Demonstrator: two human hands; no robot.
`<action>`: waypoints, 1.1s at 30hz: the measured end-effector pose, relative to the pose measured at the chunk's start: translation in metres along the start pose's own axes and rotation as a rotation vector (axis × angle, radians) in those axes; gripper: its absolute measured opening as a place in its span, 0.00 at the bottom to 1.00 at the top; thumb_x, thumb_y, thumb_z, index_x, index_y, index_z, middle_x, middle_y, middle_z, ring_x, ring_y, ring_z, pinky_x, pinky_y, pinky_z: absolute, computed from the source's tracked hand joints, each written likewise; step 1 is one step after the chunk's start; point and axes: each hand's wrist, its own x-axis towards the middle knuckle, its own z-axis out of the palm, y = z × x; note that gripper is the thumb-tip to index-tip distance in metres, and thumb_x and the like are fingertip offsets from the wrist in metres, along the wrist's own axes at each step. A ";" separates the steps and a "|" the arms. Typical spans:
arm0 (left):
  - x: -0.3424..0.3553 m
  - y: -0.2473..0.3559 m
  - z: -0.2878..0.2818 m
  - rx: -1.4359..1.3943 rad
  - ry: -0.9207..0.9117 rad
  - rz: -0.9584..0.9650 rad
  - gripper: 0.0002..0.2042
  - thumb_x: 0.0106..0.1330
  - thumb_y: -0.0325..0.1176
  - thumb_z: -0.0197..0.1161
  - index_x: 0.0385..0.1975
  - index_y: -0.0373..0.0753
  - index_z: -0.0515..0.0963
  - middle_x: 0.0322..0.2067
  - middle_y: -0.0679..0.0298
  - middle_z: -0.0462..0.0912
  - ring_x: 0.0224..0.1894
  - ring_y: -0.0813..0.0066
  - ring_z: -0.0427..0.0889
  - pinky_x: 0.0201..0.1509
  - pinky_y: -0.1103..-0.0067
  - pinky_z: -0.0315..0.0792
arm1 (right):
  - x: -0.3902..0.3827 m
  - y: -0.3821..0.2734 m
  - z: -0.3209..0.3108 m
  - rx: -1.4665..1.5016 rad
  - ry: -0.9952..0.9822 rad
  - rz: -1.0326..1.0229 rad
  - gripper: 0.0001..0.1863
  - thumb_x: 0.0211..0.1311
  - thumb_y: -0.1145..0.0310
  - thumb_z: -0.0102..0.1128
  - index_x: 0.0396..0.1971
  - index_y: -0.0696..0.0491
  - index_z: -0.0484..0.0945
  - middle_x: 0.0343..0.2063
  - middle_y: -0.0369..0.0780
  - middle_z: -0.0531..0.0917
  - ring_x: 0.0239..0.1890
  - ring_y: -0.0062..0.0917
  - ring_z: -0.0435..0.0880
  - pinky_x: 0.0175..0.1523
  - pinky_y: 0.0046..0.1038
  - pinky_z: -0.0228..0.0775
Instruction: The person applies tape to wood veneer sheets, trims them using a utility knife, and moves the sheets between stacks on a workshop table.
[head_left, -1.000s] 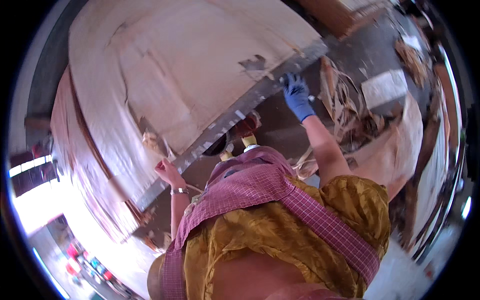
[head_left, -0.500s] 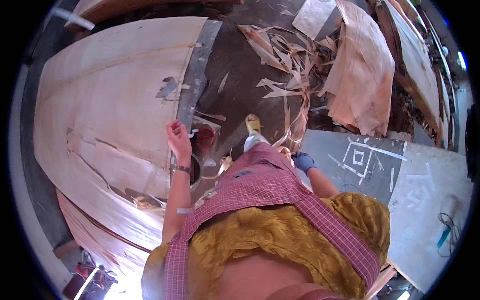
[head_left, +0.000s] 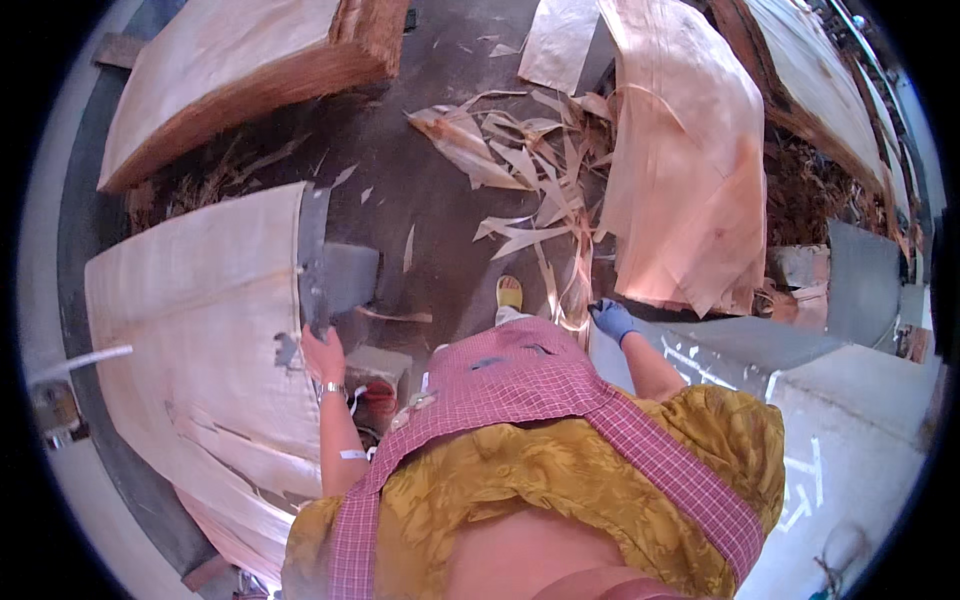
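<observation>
My left hand [head_left: 322, 356], bare with a watch at the wrist, is at the right edge of a broad pale wood veneer sheet [head_left: 200, 300]. Its fingers are stretched out and apart beside the grey strip [head_left: 313, 250] along that edge; whether they touch it I cannot tell. A small grey torn patch [head_left: 287, 350] lies next to them. My right hand [head_left: 613, 319], in a blue glove, is closed low on my right. Thin veneer strips [head_left: 577, 300] run close by its fingers, and what it grips, if anything, is hidden.
A thick veneer stack [head_left: 240, 85] stands far left. Torn veneer scraps [head_left: 540, 150] litter the dark floor ahead. Peach-coloured sheets [head_left: 690, 190] drape at the right, before another stack [head_left: 820, 90]. A grey-white table [head_left: 850, 410] is beside me on the right; a red item [head_left: 377, 397] lies near my left forearm.
The view has moved forward, bringing the far-left stack further in. My left hand has gone from curled fingers to stretched ones at the sheet's edge. My gloved hand stays low and closed.
</observation>
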 end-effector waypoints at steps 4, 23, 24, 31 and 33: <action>0.026 0.010 0.007 -0.040 -0.017 -0.076 0.27 0.58 0.39 0.61 0.58 0.35 0.66 0.53 0.48 0.72 0.57 0.50 0.69 0.62 0.63 0.61 | 0.037 -0.031 -0.103 0.101 0.077 -0.010 0.22 0.60 0.52 0.50 0.42 0.56 0.75 0.41 0.54 0.81 0.47 0.46 0.79 0.53 0.41 0.69; 0.279 0.328 0.098 -0.100 0.042 0.146 0.24 0.55 0.34 0.61 0.54 0.44 0.69 0.51 0.57 0.71 0.56 0.57 0.69 0.58 0.61 0.62 | 0.335 -0.112 -0.277 -0.100 -0.050 -0.156 0.23 0.63 0.51 0.44 0.40 0.57 0.77 0.44 0.52 0.80 0.44 0.46 0.81 0.52 0.43 0.70; 0.291 0.334 0.107 -0.094 0.000 0.157 0.23 0.55 0.34 0.61 0.53 0.42 0.69 0.50 0.56 0.71 0.55 0.57 0.70 0.57 0.62 0.63 | 0.362 -0.125 -0.294 -0.095 -0.057 -0.161 0.24 0.63 0.51 0.45 0.41 0.57 0.76 0.44 0.52 0.80 0.44 0.46 0.81 0.52 0.43 0.71; 0.323 0.390 0.167 0.047 -0.337 0.090 0.19 0.58 0.32 0.59 0.49 0.32 0.69 0.43 0.49 0.72 0.48 0.53 0.72 0.53 0.67 0.67 | 0.584 -0.205 -0.346 -0.049 -0.001 -0.161 0.19 0.63 0.55 0.44 0.43 0.53 0.75 0.42 0.52 0.80 0.45 0.45 0.80 0.51 0.45 0.71; 0.315 0.386 0.186 0.018 -0.385 -0.009 0.19 0.58 0.31 0.60 0.48 0.31 0.69 0.42 0.49 0.71 0.46 0.53 0.72 0.52 0.67 0.68 | 0.662 -0.228 -0.339 0.010 -0.019 -0.209 0.18 0.63 0.56 0.44 0.42 0.52 0.75 0.42 0.52 0.80 0.45 0.46 0.80 0.51 0.45 0.71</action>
